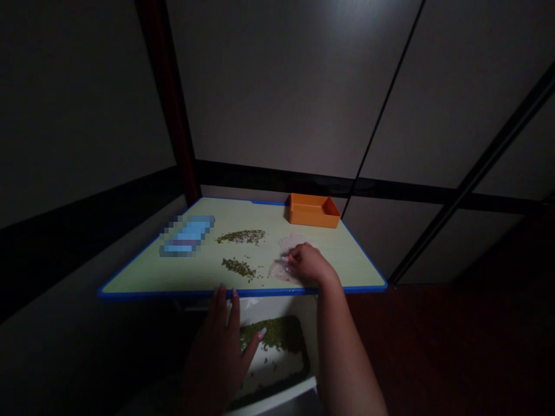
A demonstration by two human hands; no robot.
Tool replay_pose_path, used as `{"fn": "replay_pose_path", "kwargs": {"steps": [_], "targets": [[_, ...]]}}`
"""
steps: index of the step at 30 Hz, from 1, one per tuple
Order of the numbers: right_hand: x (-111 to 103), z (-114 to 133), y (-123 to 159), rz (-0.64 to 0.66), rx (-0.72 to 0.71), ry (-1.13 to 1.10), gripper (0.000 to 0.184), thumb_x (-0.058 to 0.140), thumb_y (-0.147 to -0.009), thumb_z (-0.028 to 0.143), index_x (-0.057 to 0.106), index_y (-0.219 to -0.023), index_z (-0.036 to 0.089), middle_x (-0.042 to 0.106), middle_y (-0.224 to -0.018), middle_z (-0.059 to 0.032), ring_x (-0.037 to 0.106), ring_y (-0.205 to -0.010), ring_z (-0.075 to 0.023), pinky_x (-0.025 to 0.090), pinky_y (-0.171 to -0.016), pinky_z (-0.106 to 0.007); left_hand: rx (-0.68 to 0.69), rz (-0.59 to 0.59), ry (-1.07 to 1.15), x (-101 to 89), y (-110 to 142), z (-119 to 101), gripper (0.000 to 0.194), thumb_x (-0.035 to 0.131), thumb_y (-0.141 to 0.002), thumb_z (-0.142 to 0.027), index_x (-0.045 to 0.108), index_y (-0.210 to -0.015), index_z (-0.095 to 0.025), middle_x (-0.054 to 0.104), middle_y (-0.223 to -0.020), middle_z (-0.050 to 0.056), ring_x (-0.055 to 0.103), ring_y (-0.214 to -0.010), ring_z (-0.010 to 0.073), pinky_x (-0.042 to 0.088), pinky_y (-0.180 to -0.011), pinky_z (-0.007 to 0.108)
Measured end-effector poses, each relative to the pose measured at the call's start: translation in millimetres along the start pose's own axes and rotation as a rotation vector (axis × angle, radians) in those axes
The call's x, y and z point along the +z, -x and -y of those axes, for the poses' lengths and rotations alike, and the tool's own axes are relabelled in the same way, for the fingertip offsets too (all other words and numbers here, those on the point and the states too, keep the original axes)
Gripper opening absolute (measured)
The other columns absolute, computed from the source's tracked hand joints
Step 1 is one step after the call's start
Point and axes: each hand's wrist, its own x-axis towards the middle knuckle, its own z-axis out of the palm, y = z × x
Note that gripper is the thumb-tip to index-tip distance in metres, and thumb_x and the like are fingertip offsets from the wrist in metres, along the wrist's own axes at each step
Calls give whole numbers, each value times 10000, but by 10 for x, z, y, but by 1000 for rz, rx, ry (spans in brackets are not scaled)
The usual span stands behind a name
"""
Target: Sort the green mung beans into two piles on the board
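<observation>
My right hand (309, 263) is over the right part of a pale table (347, 260) with a blue edge. Its fingers are curled together, and whatever they may hold is too small to make out. Under and beside them lie two pale, pinkish-white patches (280, 270) of fine material. Two piles of small green beans or grains, a back pile (243, 236) and a front pile (239, 267), lie to the left of that hand. My left hand (223, 341) is at the table's front edge, fingers spread, fingertips by the blue rim, holding nothing visible.
An orange open box (314, 216) stands at the back right of the table. A blurred-out, light blue flat object (188, 236) lies at the left. Below the front edge is a white bin (310, 358) with more green grains. Cabinet panels (277, 86) rise behind the table.
</observation>
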Motion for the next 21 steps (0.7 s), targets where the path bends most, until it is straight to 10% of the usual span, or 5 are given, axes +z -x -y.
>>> {"fn": "replay_pose_path", "kwargs": {"steps": [21], "targets": [[89, 48, -90, -25, -76, -19, 262, 509, -892, 318, 673, -743, 178, 677, -851, -78, 506, -895, -192, 324, -725, -277, -10, 6, -21, -50, -20, -54, 792, 443, -805, -588, 377, -1347, -14, 312, -1457, 336, 328, -1355, 425, 447, -985, 495]]}}
